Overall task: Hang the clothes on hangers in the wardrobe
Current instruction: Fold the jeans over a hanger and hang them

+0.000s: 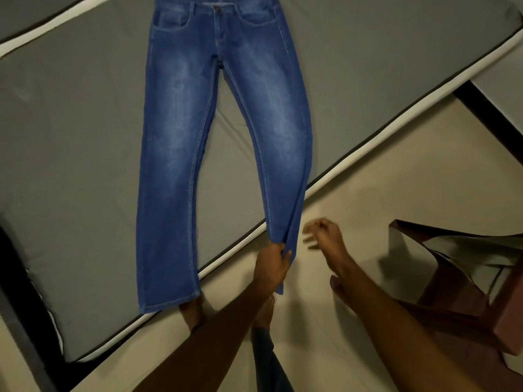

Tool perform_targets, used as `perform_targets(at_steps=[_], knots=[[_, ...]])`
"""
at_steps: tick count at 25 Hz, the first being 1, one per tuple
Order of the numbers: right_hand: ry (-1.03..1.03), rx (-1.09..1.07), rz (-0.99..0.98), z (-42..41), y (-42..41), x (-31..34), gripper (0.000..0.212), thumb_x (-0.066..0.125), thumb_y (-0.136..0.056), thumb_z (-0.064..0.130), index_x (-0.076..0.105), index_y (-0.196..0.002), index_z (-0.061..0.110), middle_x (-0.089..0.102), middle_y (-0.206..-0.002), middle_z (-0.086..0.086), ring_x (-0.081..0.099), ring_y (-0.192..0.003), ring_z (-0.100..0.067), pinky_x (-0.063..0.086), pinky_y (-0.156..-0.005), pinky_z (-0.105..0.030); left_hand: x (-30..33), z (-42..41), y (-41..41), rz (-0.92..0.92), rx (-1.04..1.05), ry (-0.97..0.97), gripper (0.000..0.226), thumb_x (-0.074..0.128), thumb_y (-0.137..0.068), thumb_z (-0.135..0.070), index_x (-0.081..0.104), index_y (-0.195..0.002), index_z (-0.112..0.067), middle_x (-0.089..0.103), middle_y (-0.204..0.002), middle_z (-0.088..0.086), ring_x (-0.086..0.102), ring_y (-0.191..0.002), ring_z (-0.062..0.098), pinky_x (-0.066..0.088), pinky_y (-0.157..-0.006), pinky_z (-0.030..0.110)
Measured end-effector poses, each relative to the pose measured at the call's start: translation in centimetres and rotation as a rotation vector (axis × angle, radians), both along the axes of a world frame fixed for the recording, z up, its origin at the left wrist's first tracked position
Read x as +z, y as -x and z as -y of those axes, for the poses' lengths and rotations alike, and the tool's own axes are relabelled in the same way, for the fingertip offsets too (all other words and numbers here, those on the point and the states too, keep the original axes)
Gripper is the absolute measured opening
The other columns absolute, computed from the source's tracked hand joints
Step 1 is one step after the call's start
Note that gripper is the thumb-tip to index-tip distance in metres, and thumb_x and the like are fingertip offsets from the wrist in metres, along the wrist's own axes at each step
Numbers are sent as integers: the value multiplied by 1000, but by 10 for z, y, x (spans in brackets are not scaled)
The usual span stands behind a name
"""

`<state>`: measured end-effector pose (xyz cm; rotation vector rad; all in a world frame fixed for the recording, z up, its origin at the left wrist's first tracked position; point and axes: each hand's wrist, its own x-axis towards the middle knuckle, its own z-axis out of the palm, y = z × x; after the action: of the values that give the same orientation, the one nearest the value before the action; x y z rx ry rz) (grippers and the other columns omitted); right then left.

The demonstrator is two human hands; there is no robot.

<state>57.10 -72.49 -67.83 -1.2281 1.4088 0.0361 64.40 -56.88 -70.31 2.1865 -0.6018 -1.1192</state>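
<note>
While faded blue denim jeans (215, 142) lie flat across a grey mattress (70, 131), the left hand (273, 267) pinches one bunched hem at 6 o'clock; the right hand (325, 233) hovers loose-fingered, empty, near a dark wooden chair (464, 292) at 4 o'clock.

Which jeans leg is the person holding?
The picture-right leg: the left hand pinches its gathered hem off the mattress. The other leg lies flat.

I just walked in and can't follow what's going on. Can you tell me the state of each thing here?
Jeans: spread flat, front up, buttoned; one leg's end gathered and hanging off the mattress edge.
Left hand: gripping that leg's end.
Right hand: blurred, fingers loosely curled, holding nothing, apart from the jeans.
Mattress: bare grey, lying flat under the jeans.
Wooden furniture: standing on the floor beside the right arm.
</note>
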Motion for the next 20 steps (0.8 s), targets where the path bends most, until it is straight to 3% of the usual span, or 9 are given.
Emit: perform_targets(at_steps=[2,4,6,8,10,13,15,17,20], knots=[[99,-19,4,19,-38,-1,35,77,-86,41,64,-103,13,74,-95,-6,73,-81,-25,61,-66,-38,7,-8,-3,43,-24,79,31,61,-101,-27,52,-72,-19,49,-61,-7,54,-60,16,38,-58,30],[190,35,-45,35,-76,-8,47,83,-73,52,61,-100,21,72,-95,-2,72,-85,-23,63,-73,-45,9,-17,-10,39,-3,136,36,61,-100,-35,50,-69,-21,52,-59,-2,56,-57,18,43,-56,35],[213,71,-36,43,-106,-13,35,81,-76,31,61,-100,17,71,-98,-4,71,-89,-26,62,-79,-48,11,-26,-18,19,18,181,41,62,-100,-38,49,-65,-19,51,-57,1,52,-53,16,44,-56,36],[261,81,-37,47,-130,-8,19,70,-78,11,64,-97,10,71,-95,-6,71,-89,-28,60,-73,-38,13,-33,-29,-10,40,206,45,62,-100,-39,52,-64,-14,51,-55,4,48,-51,18,43,-55,39],[330,26,-28,44,-150,0,16,63,-77,7,65,-93,7,70,-89,-6,71,-87,-30,53,-64,-30,20,-44,-42,-38,84,241,41,64,-99,-35,57,-63,-17,53,-54,1,47,-50,14,43,-54,38],[332,-46,39,28,-176,16,26,60,-76,2,62,-102,5,69,-94,-7,70,-87,-29,52,-64,-29,35,-70,-62,-107,153,277,30,67,-99,-26,68,-70,-15,60,-58,-8,55,-54,8,44,-56,30],[336,16,106,9,-200,29,29,64,-72,1,60,-101,2,70,-93,-10,70,-81,-27,56,-64,-34,42,-100,-78,-150,237,272,35,67,-98,-35,68,-75,-9,64,-62,2,62,-59,16,50,-60,37],[352,80,182,-19,-235,48,21,68,-70,2,55,-87,5,63,-80,-7,61,-65,-17,53,-61,-35,50,-135,-101,-178,359,254,52,65,-95,-54,67,-82,-4,69,-75,19,70,-72,33,57,-67,52],[365,200,234,-75,-297,62,36,68,-75,-2,40,-72,20,46,-67,0,44,-51,-4,45,-52,-25,54,-187,-132,-173,521,254,55,71,-90,-55,71,-89,0,73,-86,20,73,-84,31,58,-77,55]])
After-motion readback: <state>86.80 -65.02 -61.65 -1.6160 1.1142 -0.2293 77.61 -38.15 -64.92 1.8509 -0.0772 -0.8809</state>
